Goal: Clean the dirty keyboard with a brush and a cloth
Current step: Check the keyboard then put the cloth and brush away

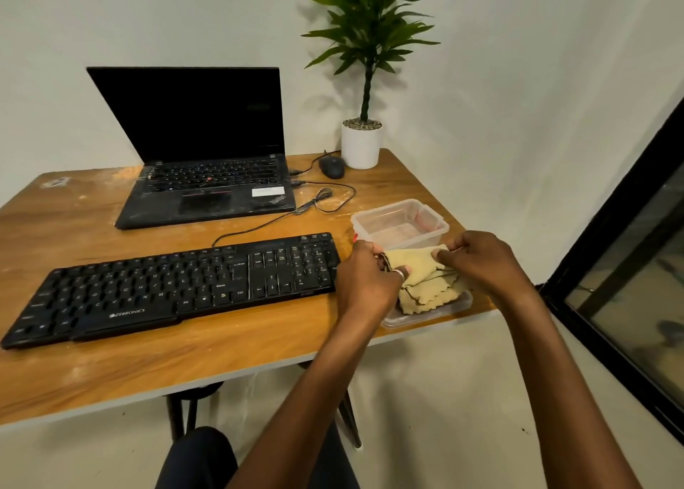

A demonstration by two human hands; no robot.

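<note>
You seem to be readying the cloth (425, 281): left hand (364, 279) and right hand (481, 262) each pinch its upper edge, so next bring it across onto the keyboard (166, 285).

laptop (207, 177): open, black, screen dark, dusty deck
table (111, 370): wood top with pale scuffs, under the laptop
mouse (332, 166): black, just right of the laptop
pot (361, 148): white, pebbles on top, right of the laptop, just past the mouse
plant (370, 25): green, in the pot, taller than the laptop's screen
cables (322, 198): black, plugged into the laptop's right side, looped on the table
box (399, 222): clear plastic, open, front right of the laptop
lid (425, 314): clear, flat, farther front right of the laptop than the box
window (629, 285): black frame, far right of the laptop
</note>
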